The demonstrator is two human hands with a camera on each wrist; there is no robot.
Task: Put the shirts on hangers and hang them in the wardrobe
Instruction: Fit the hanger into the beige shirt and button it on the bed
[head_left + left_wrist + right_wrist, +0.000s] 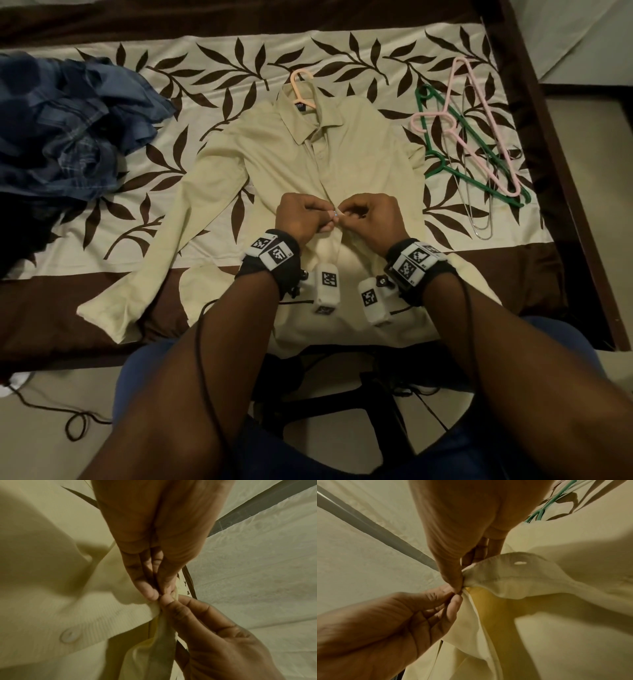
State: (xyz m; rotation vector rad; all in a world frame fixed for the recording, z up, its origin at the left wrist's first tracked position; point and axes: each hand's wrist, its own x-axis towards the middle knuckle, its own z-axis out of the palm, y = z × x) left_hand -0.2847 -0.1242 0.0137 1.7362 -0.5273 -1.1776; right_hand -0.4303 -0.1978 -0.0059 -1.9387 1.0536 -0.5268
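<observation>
A cream long-sleeved shirt (274,150) lies front-up on the bed, with a peach hanger (301,87) poking out of its collar. At mid-chest my left hand (303,214) pinches one edge of the front placket. My right hand (371,214) pinches the other edge, so the fingertips of both hands meet. From the left wrist, thumb and fingers (149,589) squeeze the fabric fold, with a loose button (69,636) lower on the strip. The right wrist view has an empty buttonhole (520,563) in the edge my right hand (457,584) holds.
A heap of blue shirts (68,126) lies at the bed's left. Green (476,171), pink (479,113) and wire hangers are piled at the right, near the dark bed frame (561,171). The leaf-print bedspread (212,68) covers the mattress. My knees and a chair base are below.
</observation>
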